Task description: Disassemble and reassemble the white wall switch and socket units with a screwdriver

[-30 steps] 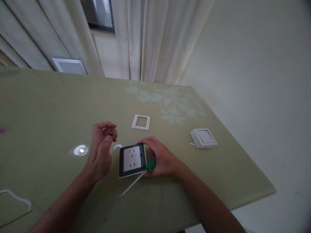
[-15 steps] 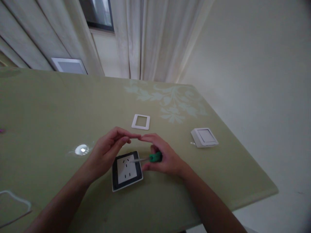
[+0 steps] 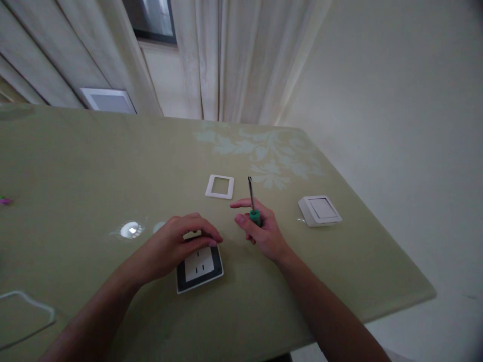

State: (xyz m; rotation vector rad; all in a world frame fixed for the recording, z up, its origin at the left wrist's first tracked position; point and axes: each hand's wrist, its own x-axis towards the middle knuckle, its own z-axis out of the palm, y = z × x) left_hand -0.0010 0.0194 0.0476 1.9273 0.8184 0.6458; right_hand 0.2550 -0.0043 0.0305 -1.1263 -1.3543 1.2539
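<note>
A wall socket (image 3: 199,266) with a white face and a dark border lies on the table near me. My left hand (image 3: 190,239) has its thumb on the upper part of the socket's face and its fingers curled over the far edge, hiding the upper slots. To the right, my right hand (image 3: 260,226) is closed round the green handle of a screwdriver (image 3: 251,196). The shaft points up and away from the socket, and the forefinger sticks out to the left. Beyond both hands lies a white square frame (image 3: 209,192), flat on the table.
On the right stands a white switch on a box (image 3: 320,210). A white cord (image 3: 35,302) curves across the table (image 3: 94,151) at the lower left, with a small pink thing (image 3: 5,201) at the left edge. Curtains (image 3: 249,60) hang behind; a wall (image 3: 407,125) borders the right side.
My right hand has drawn back to the right, and the screwdriver has swung from pointing left over the socket to pointing up. My left hand has come down onto the socket's far edge.
</note>
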